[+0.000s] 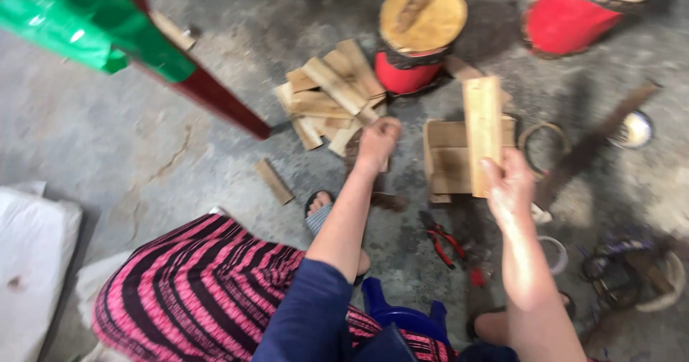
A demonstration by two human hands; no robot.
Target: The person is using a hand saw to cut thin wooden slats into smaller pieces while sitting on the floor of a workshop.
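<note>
Right hand (511, 188) pinches a wooden slat (482, 134) upright over stacked boards (446, 162). Left hand (377, 141) curled closed at the scrap wood pile (331, 98) on the concrete floor (143, 139).

This looks like a small floor-level workshop, perhaps for making drums. The bare concrete floor (143, 139) is cracked and stained. A pile of cut wood slats (331, 96) lies by two red drums (418, 35), red-handled pliers (443, 241) and loose wire rings (543, 147); the blurred clutter at the right may be more wire.
</note>
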